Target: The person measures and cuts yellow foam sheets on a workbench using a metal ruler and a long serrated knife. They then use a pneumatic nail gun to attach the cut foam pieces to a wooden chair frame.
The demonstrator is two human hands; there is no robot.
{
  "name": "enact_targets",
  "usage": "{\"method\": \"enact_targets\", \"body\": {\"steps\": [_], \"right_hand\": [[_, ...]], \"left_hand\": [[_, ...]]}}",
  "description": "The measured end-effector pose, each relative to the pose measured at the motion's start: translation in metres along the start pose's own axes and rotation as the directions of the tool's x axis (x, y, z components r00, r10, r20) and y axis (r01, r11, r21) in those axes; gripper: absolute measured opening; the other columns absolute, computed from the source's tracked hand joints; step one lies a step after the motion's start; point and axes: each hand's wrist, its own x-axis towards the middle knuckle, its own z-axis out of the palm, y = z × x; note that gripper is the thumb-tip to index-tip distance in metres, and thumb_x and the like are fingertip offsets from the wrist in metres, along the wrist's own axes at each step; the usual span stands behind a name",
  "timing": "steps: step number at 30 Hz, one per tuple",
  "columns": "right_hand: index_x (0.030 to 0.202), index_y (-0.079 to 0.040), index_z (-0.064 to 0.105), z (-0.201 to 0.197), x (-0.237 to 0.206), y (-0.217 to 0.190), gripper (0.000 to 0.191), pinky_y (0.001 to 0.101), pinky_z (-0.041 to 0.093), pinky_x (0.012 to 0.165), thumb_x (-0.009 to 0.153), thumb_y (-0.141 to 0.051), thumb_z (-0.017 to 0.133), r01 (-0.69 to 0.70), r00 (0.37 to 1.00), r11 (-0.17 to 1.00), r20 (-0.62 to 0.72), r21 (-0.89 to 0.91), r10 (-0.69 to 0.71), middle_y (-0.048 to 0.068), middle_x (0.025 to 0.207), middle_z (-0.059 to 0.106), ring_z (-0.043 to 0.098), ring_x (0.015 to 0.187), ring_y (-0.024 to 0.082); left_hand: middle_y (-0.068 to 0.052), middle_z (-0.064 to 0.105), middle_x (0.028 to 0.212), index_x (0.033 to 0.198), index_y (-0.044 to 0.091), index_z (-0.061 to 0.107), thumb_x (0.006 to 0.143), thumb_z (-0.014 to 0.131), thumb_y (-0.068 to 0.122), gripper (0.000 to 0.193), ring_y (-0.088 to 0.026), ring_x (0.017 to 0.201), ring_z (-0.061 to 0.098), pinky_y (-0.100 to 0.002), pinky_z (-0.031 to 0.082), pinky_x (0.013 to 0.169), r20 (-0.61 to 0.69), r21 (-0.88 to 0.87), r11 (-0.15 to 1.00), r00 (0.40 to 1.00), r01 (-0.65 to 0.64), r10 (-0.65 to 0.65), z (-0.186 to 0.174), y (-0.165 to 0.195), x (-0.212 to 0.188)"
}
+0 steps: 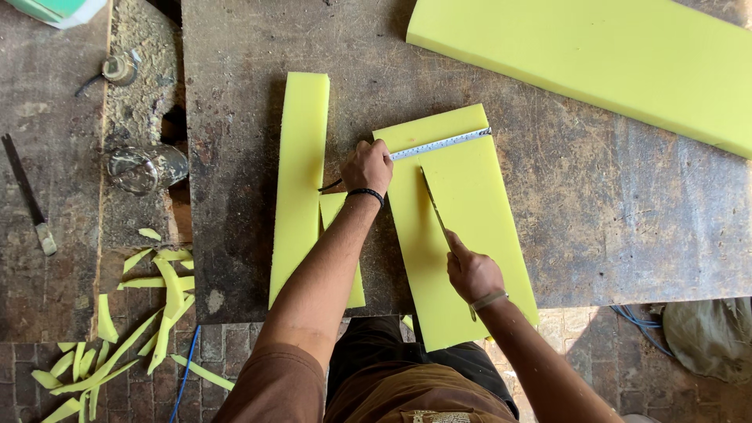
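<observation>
Left hand (366, 166): extended far, fingers closed, pinning a tape measure (440, 143) across the foam sheet (470, 227) at table centre. Right hand (471, 274): fingers gripped around a knife (435, 207), laid on the sheet. Foam strip (300, 180) placed left; large slab (595, 55) far right.

yellow foam sheet (462, 235), white tape measure (439, 144)

Brown short sleeves, dark trousers, black band on left wrist (366, 193), pale band on right wrist (489, 299).
</observation>
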Motion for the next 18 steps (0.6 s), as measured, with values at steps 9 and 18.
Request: {"method": "enact_targets", "body": {"steps": [9, 18], "right_hand": [[0.147, -0.014, 0.055, -0.028, -0.101, 0.0, 0.054, 0.0307, 0.057, 0.049, 0.094, -0.01, 0.064, -0.407, 0.873, 0.768, -0.038, 0.494, 0.487, 0.007, 0.078, 0.079, 0.066, 0.05, 0.014], [0.151, -0.012, 0.053, -0.028, -0.184, 0.012, 0.054, 0.0287, 0.053, 0.049, 0.097, -0.008, 0.061, -0.389, 0.75, 0.575, -0.115, 0.72, 0.651, 0.009, 0.083, 0.077, 0.063, 0.052, 0.012]], "left_hand": [[-0.004, 0.068, 0.1, 0.094, 0.019, 0.071, 0.092, 0.07, 0.026, 0.007, -0.026, 0.086, 0.072, -0.043, 0.058, 0.069, 0.059, -0.144, 0.983, 0.991, -0.113, 0.122, -0.014, 0.006, -0.032], [-0.007, 0.076, 0.102, 0.103, 0.018, 0.075, 0.09, 0.069, 0.028, 0.017, -0.028, 0.094, 0.074, -0.045, 0.06, 0.081, 0.461, -0.022, 0.982, 0.869, -0.188, 0.177, 0.0, 0.034, -0.2]]}}
